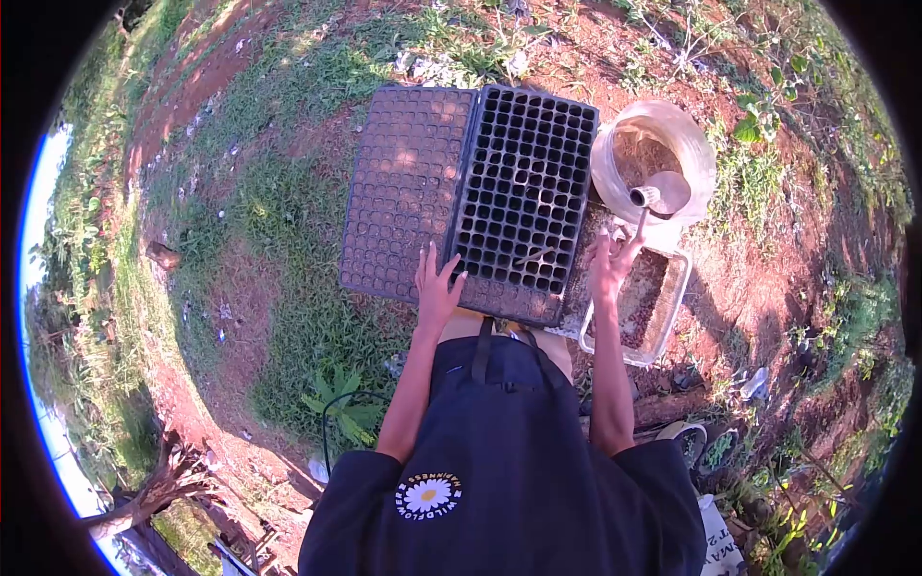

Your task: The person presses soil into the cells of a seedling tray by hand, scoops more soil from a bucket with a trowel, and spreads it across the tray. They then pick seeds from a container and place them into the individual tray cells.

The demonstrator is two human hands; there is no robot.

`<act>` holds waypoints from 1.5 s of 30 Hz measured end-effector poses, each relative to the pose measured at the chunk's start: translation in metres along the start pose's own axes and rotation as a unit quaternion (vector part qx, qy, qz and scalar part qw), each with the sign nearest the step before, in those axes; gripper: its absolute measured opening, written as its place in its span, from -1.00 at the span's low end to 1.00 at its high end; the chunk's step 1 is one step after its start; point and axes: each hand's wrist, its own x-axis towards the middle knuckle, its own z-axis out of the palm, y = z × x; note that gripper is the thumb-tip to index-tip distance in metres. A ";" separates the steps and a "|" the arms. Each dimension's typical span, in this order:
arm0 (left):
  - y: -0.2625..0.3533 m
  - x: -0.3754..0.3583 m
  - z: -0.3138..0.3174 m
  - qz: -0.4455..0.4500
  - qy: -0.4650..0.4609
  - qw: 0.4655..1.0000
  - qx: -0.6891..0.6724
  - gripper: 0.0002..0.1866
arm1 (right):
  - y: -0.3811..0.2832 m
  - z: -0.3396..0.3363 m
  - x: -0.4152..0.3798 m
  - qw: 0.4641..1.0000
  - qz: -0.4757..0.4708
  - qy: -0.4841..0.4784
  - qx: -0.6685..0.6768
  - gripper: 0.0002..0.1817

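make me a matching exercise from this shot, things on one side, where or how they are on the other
Things
1. left hand
2. right hand
3. scoop
4. black tray

Places or states
A. over the round tub
B. fingers spread on the black tray's near edge
C. cells empty, lying partly over the brown tray
D. raised above the clear box of soil

Pairs: 1-B, 2-D, 3-A, 4-C

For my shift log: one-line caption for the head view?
Left hand rests on black seedling tray; right hand holds scoop over round tub.
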 end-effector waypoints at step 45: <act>-0.065 0.033 -0.031 0.341 -0.223 0.912 0.054 -0.17 | 0.028 0.046 -0.174 0.879 0.379 -0.283 -0.054 -0.61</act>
